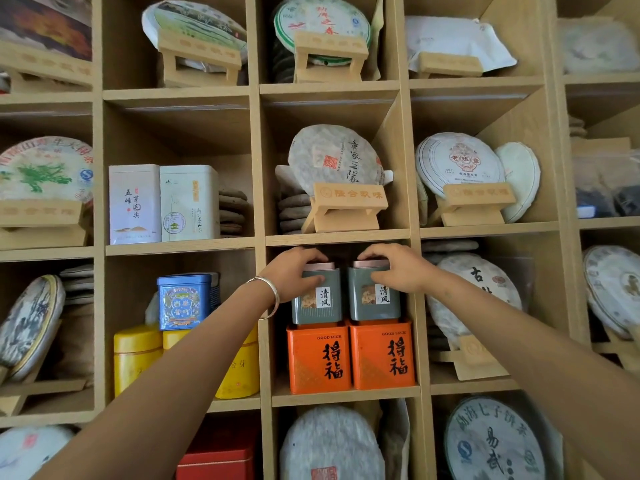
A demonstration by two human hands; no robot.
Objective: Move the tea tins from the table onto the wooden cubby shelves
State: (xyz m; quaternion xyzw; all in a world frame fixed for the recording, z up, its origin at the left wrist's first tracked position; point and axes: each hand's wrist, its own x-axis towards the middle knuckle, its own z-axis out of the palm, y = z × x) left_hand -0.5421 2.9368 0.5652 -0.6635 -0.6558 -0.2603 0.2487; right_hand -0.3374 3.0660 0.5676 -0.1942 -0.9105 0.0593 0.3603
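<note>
Two grey-green tea tins with copper lids stand side by side in the middle cubby of the wooden shelves (pixel 337 238). Each sits on top of an orange tin. My left hand (pixel 292 271) grips the left grey-green tin (pixel 317 303) round its lid, thumb on the front face. The right grey-green tin (pixel 374 301) is held the same way by my right hand (pixel 398 268). Below them are the left orange tin (pixel 318 358) and the right orange tin (pixel 382 356), both upright on the cubby floor.
The cubby to the left holds a blue tin (pixel 183 301) on yellow canisters (pixel 138 355). Above it stand two white tins (pixel 162 204). Wrapped round tea cakes on wooden stands (pixel 346 206) fill most other cubbies. A red tin (pixel 216 460) sits bottom centre.
</note>
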